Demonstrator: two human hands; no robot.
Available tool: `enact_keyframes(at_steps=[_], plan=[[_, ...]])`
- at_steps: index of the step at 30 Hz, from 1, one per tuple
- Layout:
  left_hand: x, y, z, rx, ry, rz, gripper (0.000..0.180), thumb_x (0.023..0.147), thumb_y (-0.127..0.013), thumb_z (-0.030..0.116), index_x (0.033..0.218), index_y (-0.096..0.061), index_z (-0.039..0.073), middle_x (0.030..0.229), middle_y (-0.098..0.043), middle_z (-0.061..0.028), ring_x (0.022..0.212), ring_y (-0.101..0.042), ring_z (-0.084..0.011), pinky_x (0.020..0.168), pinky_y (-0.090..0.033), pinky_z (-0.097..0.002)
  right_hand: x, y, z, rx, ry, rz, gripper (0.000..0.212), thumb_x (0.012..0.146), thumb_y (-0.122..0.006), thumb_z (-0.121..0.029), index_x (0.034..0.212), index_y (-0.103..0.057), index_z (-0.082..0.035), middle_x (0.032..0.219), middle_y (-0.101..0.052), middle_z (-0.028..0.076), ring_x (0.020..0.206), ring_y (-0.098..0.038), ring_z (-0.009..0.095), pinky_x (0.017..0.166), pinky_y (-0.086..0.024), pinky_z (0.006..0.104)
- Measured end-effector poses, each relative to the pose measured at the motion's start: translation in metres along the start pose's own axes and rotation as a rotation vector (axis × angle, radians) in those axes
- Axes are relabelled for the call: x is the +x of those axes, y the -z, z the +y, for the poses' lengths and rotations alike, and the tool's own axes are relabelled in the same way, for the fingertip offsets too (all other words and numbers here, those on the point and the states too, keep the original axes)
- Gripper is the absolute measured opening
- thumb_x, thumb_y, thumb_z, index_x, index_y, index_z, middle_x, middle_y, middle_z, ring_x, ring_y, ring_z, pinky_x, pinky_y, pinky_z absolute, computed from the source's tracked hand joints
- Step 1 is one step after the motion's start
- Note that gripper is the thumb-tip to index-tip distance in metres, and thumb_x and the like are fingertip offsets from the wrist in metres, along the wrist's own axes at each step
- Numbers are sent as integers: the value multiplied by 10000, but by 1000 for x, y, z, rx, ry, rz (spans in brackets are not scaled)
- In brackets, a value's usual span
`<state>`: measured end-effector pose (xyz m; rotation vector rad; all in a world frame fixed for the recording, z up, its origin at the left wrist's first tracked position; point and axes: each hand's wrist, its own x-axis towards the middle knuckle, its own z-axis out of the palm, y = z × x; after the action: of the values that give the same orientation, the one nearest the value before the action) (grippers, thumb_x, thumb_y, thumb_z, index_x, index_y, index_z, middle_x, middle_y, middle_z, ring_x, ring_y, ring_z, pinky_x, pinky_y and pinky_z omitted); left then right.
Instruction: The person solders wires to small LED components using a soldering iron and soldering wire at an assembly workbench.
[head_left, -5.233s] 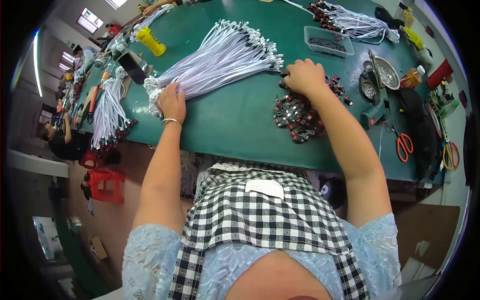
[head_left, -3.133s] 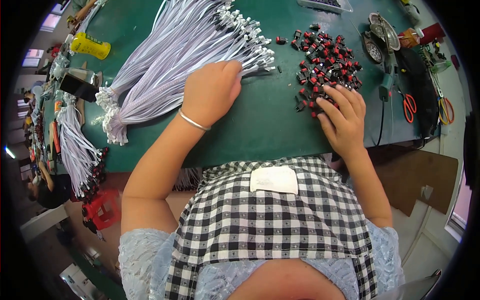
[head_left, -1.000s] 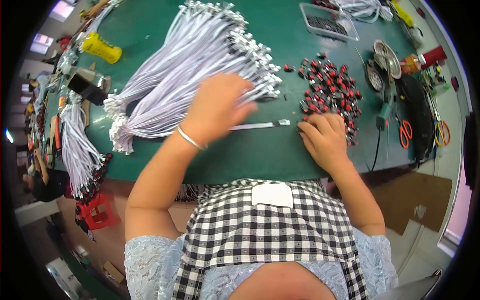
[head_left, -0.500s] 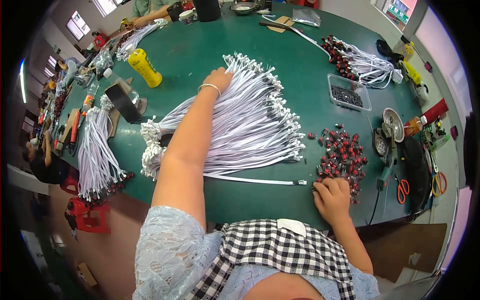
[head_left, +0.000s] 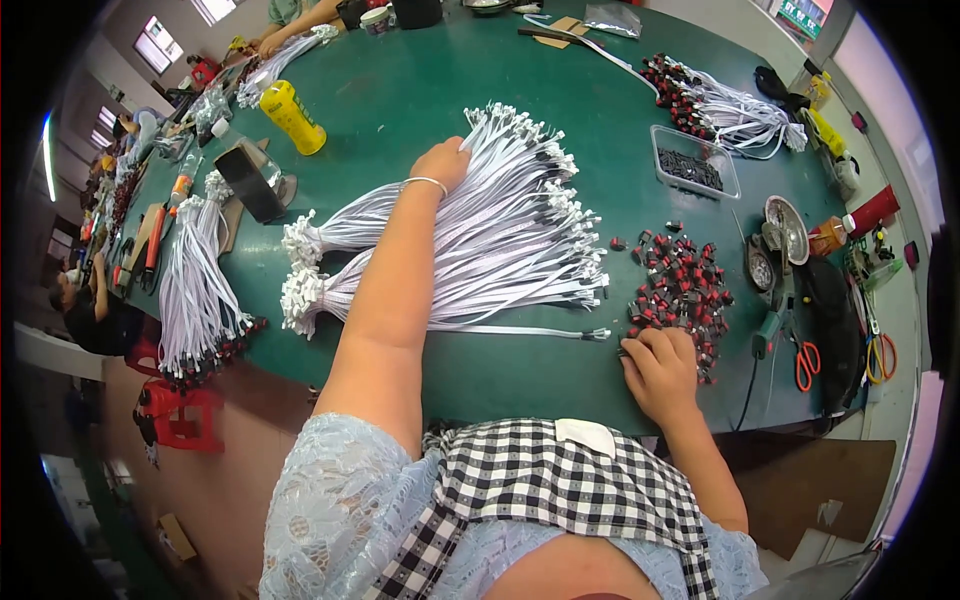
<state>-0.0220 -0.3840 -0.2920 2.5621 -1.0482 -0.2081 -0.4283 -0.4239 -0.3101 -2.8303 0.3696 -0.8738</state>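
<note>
A wide sheaf of flat white cables (head_left: 500, 240) with small white connectors lies fanned on the green table. My left arm reaches across it. At the sheaf's far side, my left hand (head_left: 440, 167) is closed around the edge of the cables, its fingertips partly hidden. One single cable (head_left: 510, 330) lies along the near side, its dark-tipped end pointing right. My right hand (head_left: 662, 372) rests at the near edge of a pile of small red and black parts (head_left: 680, 285). Its fingers are curled together with a dark bit at the tips, too small to name.
A clear plastic box (head_left: 737, 180) of black pieces stands beyond the parts pile. Farther back lies another cable bundle (head_left: 735, 115) with red and black ends. Orange-handled scissors (head_left: 806, 365) lie at right. A phone (head_left: 250, 183), yellow bottle (head_left: 293, 118) and cable bundle (head_left: 195, 290) are at left.
My left hand has shifted slightly right with the far cables, and a gap has opened between two bunches at the sheaf's left end. My right hand stays by the parts. The view has tilted slightly.
</note>
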Motion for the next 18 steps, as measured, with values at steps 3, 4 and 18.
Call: enact_keyframes(at_steps=[3,4,18], plan=[[-12,0,4,-15,-8,13,360,860,-376,310,1110,-509,88,1097,-555,-179,1030,-509,-345,868,-393,-420,-1,1,0,22,19,26,250,606,-658,-63,849,-599,-68,839,-534,50,802,-490,250,718,-393,366],[-16,0,6,-15,-6,5,362,860,-378,309,1111,-510,84,1100,-553,-180,1031,-508,-343,868,-393,-418,-2,0,0,26,24,25,250,606,-658,-63,849,-599,-68,839,-534,50,802,-490,250,718,-393,366],[-44,-8,11,-27,-4,12,346,860,-393,303,1103,-518,91,1083,-564,-167,1020,-517,-330,865,-393,-407,-6,-3,0,42,39,3,250,626,-653,-83,870,-600,-91,891,-532,27,875,-479,240,774,-388,371]])
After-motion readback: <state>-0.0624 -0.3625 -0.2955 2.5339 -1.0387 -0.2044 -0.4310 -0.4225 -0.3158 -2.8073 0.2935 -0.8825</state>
